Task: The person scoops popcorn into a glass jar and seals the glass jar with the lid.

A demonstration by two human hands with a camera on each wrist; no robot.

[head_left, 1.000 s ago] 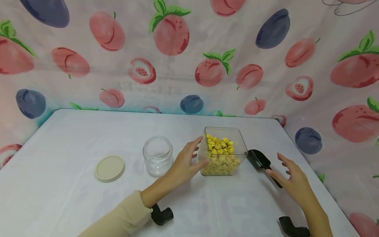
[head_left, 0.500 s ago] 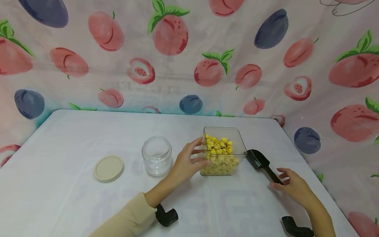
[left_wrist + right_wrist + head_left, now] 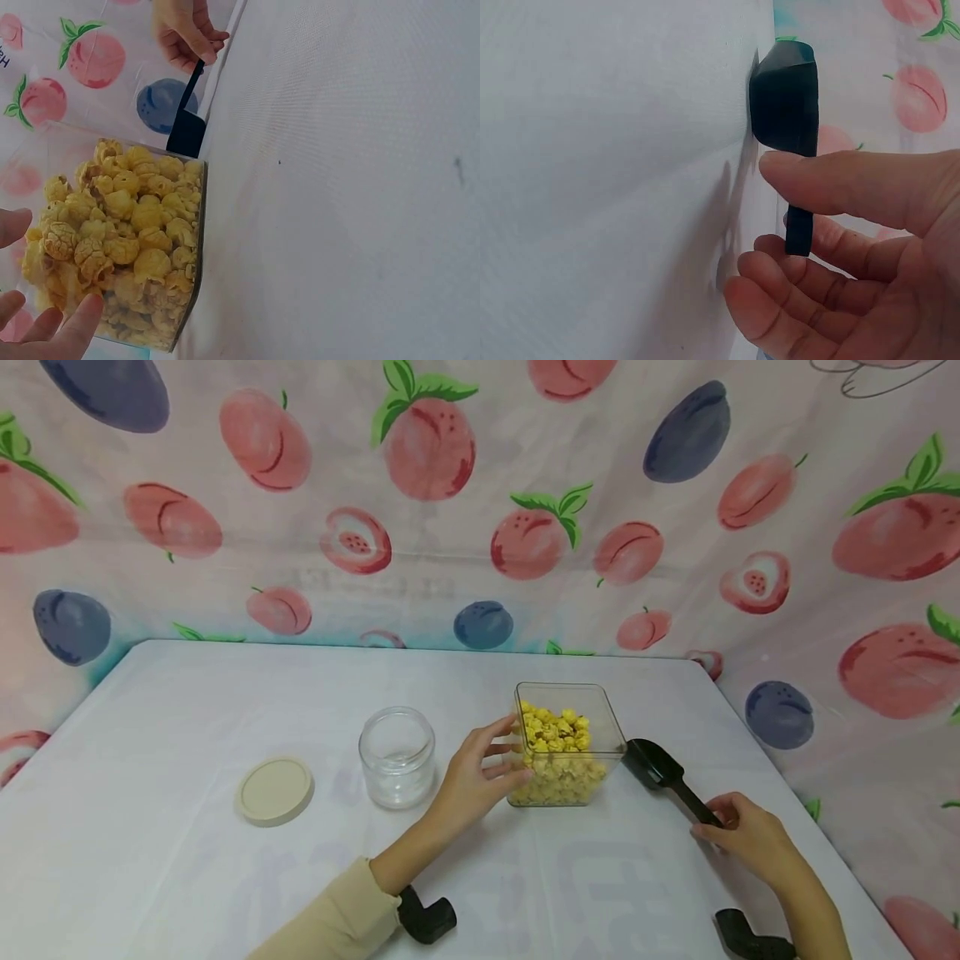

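Since a second ago, the right hand (image 3: 750,839) has dropped from a spread, hovering pose onto the handle of the black scoop (image 3: 663,777). Its fingers have curled in: the right wrist view shows the thumb (image 3: 840,184) lying over the handle and the fingers (image 3: 795,281) cupped beneath its end, so the handle sits between them, though the grip looks loose rather than tight. The scoop lies on the white table (image 3: 225,710), its bowl just beside the right wall of the clear tub (image 3: 592,760).

Meanwhile the left hand (image 3: 476,777) has closed the small gap it had and now rests against the tub's left wall. Its fingers are spread apart and only gently bent (thumb low near the tub's base, the others higher up the side), touching the plastic without wrapping round it. The tub itself sits where it did, near the middle of the table, filled with yellow popcorn (image 3: 127,225).

To the left of that hand stands a glass jar (image 3: 397,758) with no lid on, unmoved, and further left its round beige lid (image 3: 275,790) lies flat on the table, well apart from both hands.
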